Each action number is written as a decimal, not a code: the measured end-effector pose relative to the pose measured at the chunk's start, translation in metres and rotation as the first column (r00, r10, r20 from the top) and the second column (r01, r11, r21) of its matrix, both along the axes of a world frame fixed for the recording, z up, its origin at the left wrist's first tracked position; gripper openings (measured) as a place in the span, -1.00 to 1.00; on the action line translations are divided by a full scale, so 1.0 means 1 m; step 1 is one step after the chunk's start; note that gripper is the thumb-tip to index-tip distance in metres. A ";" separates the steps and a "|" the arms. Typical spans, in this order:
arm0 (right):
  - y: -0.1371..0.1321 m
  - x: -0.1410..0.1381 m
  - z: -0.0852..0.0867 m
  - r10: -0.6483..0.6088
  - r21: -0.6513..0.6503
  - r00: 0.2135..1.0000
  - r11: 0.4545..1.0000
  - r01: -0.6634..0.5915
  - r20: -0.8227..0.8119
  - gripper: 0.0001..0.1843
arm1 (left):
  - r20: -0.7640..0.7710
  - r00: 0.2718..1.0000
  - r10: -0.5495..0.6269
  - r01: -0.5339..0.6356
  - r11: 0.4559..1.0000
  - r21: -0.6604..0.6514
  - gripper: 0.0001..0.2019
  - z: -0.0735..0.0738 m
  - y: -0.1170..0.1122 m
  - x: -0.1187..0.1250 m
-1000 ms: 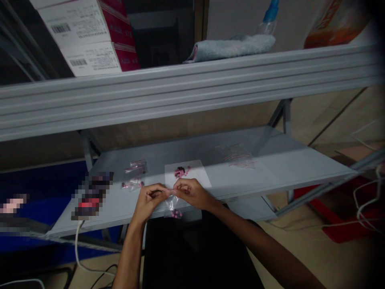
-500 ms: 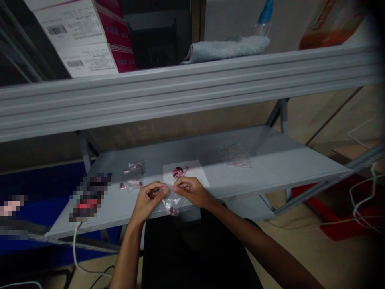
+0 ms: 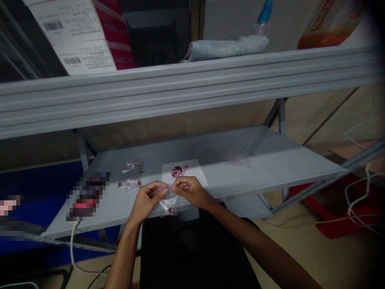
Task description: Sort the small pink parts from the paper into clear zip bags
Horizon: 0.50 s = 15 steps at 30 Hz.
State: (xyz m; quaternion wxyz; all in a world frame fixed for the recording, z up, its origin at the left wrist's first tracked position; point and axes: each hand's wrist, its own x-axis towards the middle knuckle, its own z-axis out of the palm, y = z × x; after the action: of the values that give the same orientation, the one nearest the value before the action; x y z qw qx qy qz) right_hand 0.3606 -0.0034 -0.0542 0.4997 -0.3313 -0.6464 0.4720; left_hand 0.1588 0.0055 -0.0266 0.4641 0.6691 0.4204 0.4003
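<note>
A small clear zip bag (image 3: 167,202) with pink and dark bits at its bottom hangs upright at the shelf's front edge. My left hand (image 3: 149,197) pinches one end of its top edge, where a reddish line shows. The other side of that edge is pinched by my right hand (image 3: 192,190), fingers curled close to the left ones. Just beyond the hands, a pile of small pink and dark pieces (image 3: 178,171) lies on a white sheet (image 3: 200,172). What exactly these pieces are is too small to tell.
Left of the sheet lie several clear bags with pink bits (image 3: 130,184). Flat clear bags with red lines (image 3: 236,155) lie to the right. A grey rail (image 3: 180,92) crosses above the shelf, bearing boxes (image 3: 81,44) and a cloth (image 3: 225,48). A blurred-out object (image 3: 87,198) is at left.
The view has shifted slightly. Both hands keep their pinch on the bag's top edge, and the reddish line between the fingertips shows more clearly now.
</note>
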 end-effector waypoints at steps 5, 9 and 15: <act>-0.001 -0.004 -0.003 -0.007 -0.009 0.999 1.000 0.008 0.040 -0.70 | -0.041 0.994 0.102 -0.100 0.994 0.054 -0.81 -0.003 0.002 0.000; 0.000 -0.003 -0.005 -0.064 0.026 0.997 0.998 0.063 0.043 -0.70 | -0.032 0.992 0.121 -0.119 0.991 0.059 -0.80 -0.004 0.004 -0.001; -0.007 -0.001 0.004 -0.073 0.129 0.984 0.990 0.052 0.162 -0.73 | -0.047 0.998 0.029 -0.028 0.999 0.030 -0.82 -0.007 0.002 0.001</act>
State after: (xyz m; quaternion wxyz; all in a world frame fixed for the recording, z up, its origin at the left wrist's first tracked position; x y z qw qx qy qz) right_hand 0.3592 -0.0108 -0.0502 0.4783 -0.3579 -0.7032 0.3855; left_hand 0.1594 0.0079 -0.0336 0.4385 0.6790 0.4349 0.3969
